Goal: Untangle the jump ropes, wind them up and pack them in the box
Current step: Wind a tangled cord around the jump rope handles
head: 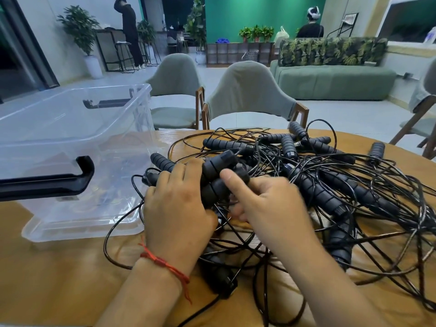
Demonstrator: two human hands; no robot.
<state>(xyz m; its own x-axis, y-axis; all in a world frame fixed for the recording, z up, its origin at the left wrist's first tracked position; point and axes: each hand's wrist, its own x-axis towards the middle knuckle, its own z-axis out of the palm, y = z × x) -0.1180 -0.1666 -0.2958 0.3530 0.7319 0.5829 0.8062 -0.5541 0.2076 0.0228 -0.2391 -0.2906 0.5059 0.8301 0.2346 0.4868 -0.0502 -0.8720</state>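
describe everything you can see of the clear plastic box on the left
The clear plastic box is a rectangular see-through storage tub with rounded corners and an open top; no lid shows. A black clip handle sits on its near end and another on the far end. It stands upright on the round wooden table, left of the tangled black jump ropes. No rope shows inside. One of their cords loops by its near right corner.
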